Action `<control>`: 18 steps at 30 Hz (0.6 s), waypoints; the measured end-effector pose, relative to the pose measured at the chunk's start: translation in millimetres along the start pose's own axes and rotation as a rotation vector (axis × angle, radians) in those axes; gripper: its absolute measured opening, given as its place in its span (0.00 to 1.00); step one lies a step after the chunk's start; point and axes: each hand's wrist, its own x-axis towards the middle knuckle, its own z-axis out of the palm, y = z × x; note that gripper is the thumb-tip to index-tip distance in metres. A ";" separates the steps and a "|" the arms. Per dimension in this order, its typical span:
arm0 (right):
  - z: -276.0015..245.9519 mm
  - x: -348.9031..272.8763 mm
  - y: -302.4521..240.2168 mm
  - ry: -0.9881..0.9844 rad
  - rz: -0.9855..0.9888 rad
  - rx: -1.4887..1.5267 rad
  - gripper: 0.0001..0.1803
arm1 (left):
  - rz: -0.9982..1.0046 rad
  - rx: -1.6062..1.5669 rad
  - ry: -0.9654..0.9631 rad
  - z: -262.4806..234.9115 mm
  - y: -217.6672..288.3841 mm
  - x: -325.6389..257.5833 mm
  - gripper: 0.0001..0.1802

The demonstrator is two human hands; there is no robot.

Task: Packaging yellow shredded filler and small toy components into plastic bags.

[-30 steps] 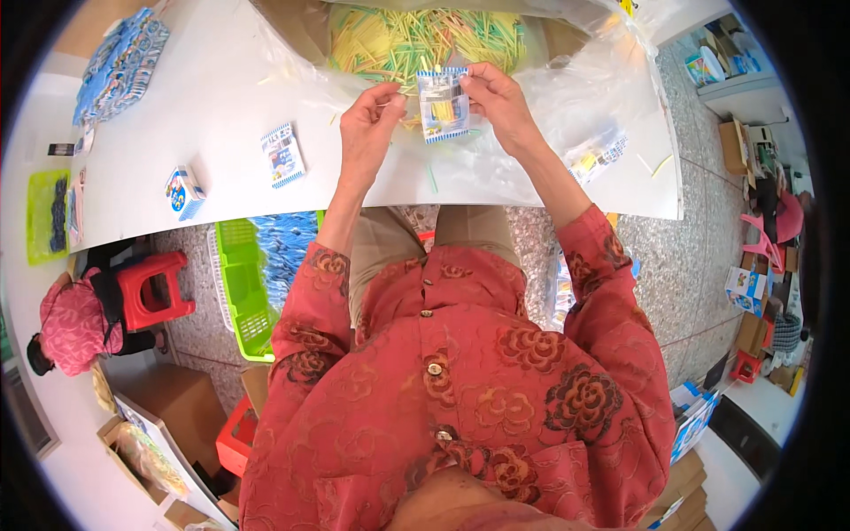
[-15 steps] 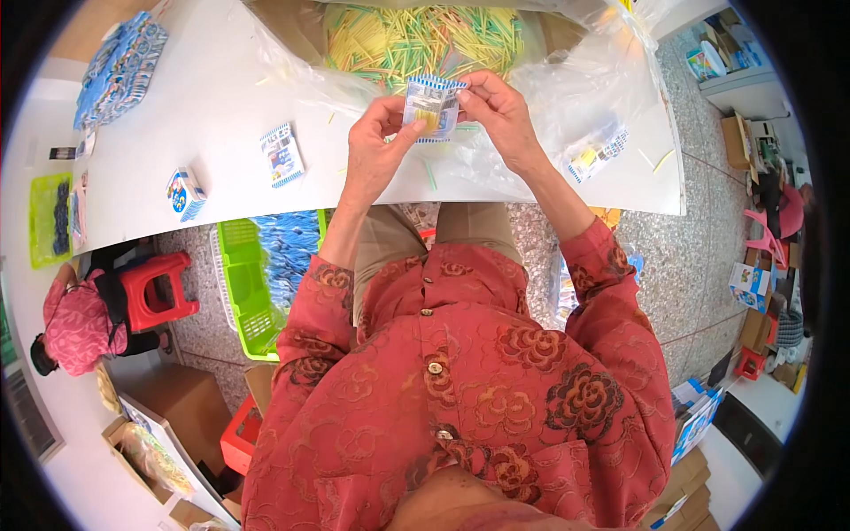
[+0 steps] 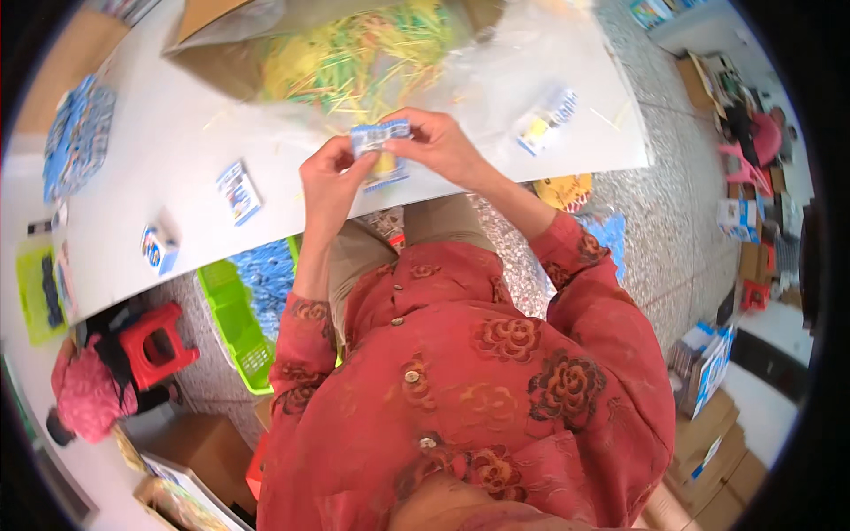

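White table (image 3: 292, 190), with one open cardboard box (image 3: 205, 64) on it, the far side cut off by the picture's edge. One heap of thin yellow and green sticks (image 3: 354, 55) fills the box, too blurred to count. Two hands, left hand (image 3: 326, 179) and right hand (image 3: 443, 149), pinch one blue-and-white packet (image 3: 370, 140), partly covering it, just nearer the person than the box. Its long axis runs roughly from the person toward the box; its print is blurred. Two similar packets lie nearer the person, left (image 3: 238, 192) and right (image 3: 544, 121) of the box's middle; one small carton (image 3: 158, 250) sits farther left.
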 end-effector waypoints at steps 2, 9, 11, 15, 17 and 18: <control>2.6 -13.3 3.5 0.034 -0.023 0.144 0.16 | 0.017 -0.006 -0.030 4.9 1.5 -5.2 0.07; -26.4 -82.2 -9.4 0.176 0.153 -0.069 0.14 | 0.056 -0.180 -0.193 46.6 10.6 -18.0 0.09; -45.6 -99.1 -7.4 0.345 0.086 -0.021 0.14 | 0.025 -0.276 -0.211 51.6 11.5 -19.0 0.11; -100.1 -124.6 -6.1 0.738 -0.009 -0.006 0.14 | 0.057 -0.102 -0.211 42.6 0.7 -20.9 0.10; -131.9 -135.6 7.3 0.857 0.031 -0.016 0.13 | 0.080 -0.040 -0.209 36.7 -4.8 -22.4 0.09; -144.3 -139.4 17.6 0.976 0.076 -0.024 0.12 | 0.082 -0.039 -0.219 33.7 -6.4 -22.7 0.09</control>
